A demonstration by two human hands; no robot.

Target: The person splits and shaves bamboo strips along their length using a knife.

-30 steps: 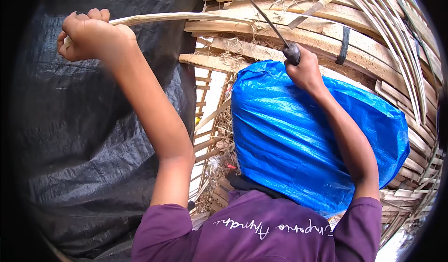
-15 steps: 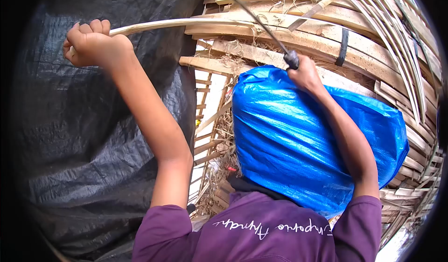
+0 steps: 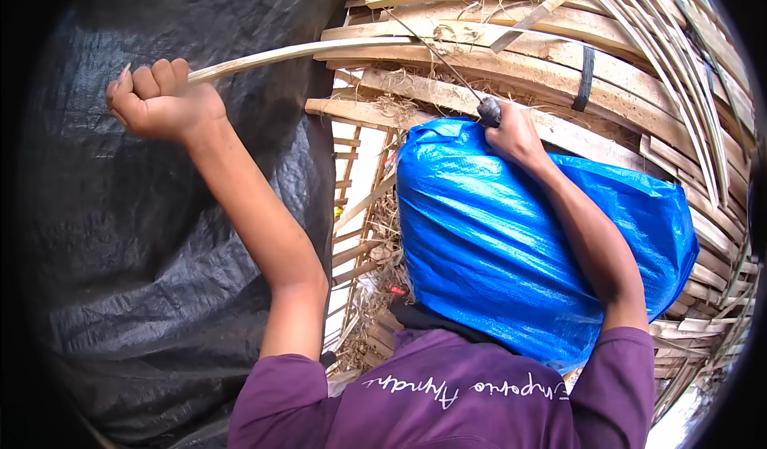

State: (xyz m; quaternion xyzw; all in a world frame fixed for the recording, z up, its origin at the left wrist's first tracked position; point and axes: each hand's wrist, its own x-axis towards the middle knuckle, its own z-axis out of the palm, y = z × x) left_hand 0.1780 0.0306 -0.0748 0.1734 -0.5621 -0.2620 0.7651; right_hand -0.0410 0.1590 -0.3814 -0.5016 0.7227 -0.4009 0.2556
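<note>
At the upper left, my left hand (image 3: 164, 101) is closed in a fist round one end of a pale, bent wooden strip (image 3: 296, 52). The strip arches rightward over the planks. My right hand (image 3: 511, 133) grips the dark handle of a long, thin knife (image 3: 447, 65), its blade slanting up and left to the strip. Where the blade meets the strip, the exact contact is too small to tell. Below my right hand, a blue plastic sheet (image 3: 495, 233) covers my lap.
Black sheeting (image 3: 160, 233) hangs or lies along the left. Stacked wooden planks (image 3: 623, 89) fill the upper right, with a black band (image 3: 586, 77) on them. Thin strips (image 3: 679, 89) bend down the right side. Shavings (image 3: 387, 209) lie beside a slatted frame (image 3: 351, 249).
Both my hands have moved lower, the left one still round the strip. The knife has come down with my right hand, and the strip's left part hangs lower.
</note>
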